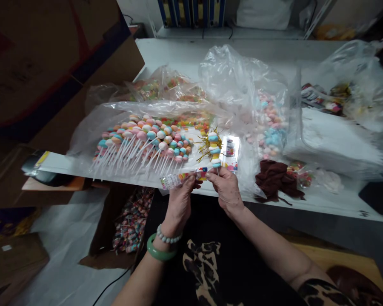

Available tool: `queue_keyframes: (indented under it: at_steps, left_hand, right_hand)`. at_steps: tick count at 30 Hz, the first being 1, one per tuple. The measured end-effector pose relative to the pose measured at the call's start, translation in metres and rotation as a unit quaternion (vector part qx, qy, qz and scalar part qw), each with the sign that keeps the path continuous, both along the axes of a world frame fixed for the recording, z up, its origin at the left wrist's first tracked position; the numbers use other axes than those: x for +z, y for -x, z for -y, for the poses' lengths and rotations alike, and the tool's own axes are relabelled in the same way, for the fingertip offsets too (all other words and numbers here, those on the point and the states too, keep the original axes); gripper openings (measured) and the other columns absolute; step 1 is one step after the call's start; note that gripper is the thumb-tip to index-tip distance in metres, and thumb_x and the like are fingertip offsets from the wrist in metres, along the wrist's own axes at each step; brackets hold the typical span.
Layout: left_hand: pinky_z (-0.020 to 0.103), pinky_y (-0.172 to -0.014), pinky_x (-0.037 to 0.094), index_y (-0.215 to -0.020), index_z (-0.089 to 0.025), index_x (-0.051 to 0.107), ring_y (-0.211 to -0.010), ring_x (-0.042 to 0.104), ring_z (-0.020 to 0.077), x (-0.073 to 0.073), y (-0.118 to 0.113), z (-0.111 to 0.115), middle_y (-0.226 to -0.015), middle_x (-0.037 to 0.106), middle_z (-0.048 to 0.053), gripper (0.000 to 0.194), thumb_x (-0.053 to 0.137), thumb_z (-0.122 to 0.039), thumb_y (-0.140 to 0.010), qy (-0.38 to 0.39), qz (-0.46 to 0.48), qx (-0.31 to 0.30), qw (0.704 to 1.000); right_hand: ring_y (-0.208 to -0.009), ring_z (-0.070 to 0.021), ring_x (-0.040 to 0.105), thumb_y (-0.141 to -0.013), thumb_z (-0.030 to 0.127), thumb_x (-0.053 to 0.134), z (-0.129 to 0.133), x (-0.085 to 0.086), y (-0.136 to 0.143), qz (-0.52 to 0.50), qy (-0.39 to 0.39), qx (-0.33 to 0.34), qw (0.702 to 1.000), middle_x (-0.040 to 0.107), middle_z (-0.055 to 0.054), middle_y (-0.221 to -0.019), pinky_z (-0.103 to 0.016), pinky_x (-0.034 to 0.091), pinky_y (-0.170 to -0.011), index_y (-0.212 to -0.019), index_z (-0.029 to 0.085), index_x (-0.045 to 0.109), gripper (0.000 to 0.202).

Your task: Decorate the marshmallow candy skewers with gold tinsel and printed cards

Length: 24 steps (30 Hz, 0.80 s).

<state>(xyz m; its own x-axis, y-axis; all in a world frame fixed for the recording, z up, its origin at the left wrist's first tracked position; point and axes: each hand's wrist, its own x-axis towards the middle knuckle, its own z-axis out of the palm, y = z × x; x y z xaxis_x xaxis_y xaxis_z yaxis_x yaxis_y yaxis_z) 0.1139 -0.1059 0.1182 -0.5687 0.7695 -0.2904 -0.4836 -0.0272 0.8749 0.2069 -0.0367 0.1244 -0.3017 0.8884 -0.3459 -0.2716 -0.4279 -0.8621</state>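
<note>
Left hand (185, 193): fingers pinched closed on a printed clear wrapper (175, 180), at the front edge of the white table (178, 53). Right hand (227, 192): pinched closed on the stick of a twisted marshmallow lollipop (214, 151), candy end pointing away from the person. Gold tinsel (204, 149) sticks out beside it. Lollipop pile (151, 136) to its left, brown cloth (274, 178) right.

No wording is legible. Print on a clear, multicoloured plastic wrapper (174, 181) and a large brown cardboard box (51, 63) appears too small or faint to read.
</note>
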Motion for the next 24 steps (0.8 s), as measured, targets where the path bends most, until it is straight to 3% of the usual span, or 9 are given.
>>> queue_keyframes:
  at_steps: [9, 15, 21, 24]
  left_hand:
    - [0.028, -0.069, 0.049, -0.086, -0.015, 0.074, -0.076, 0.064, 0.015, -0.001, 0.002, -0.002, -0.09, 0.07, 0.005, 0.026, 0.08, -0.034, -0.068, 0.01, 0.03, 0.013, 0.999]
    - [0.028, -0.07, 0.049, -0.091, -0.017, 0.074, -0.078, 0.064, 0.015, -0.008, 0.002, -0.001, -0.096, 0.071, 0.006, 0.025, 0.076, -0.034, -0.073, -0.006, 0.003, -0.013, 1.0]
    - [0.027, -0.068, 0.047, -0.086, -0.016, 0.075, -0.075, 0.064, 0.0147, -0.005, 0.002, 0.001, -0.089, 0.072, 0.006, 0.025, 0.079, -0.033, -0.068, 0.015, 0.043, -0.037, 0.998]
    - [0.027, -0.068, 0.047, -0.091, -0.017, 0.073, -0.073, 0.065, 0.0145, -0.001, 0.004, 0.001, -0.092, 0.071, 0.005, 0.029, 0.078, -0.035, -0.069, 0.022, 0.034, -0.005, 0.999]
  right_hand:
    - [-0.053, -0.0084, 0.048, -0.056, 0.025, 0.078, -0.003, -0.006, 0.001, -0.017, 0.015, -0.007, 1.0, 0.055, 0.005, -0.055, -0.021, 0.035, -0.051, -0.062, 0.017, 0.063, 0.018]
    - [-0.067, -0.0139, 0.059, -0.058, 0.027, 0.077, -0.001, -0.009, 0.005, -0.061, 0.023, 0.046, 0.997, 0.068, 0.0, -0.067, -0.026, 0.045, -0.064, -0.068, 0.017, 0.07, 0.016]
    - [-0.046, -0.0068, 0.037, -0.059, 0.03, 0.079, 0.0, -0.012, 0.004, 0.006, 0.017, 0.019, 1.0, 0.05, 0.007, -0.047, -0.022, 0.029, -0.047, -0.061, 0.017, 0.066, 0.018]
    - [-0.048, -0.0068, 0.037, -0.059, 0.029, 0.078, 0.0, -0.014, 0.005, 0.01, -0.003, 0.003, 1.0, 0.048, 0.007, -0.048, -0.022, 0.029, -0.046, -0.061, 0.017, 0.065, 0.018]
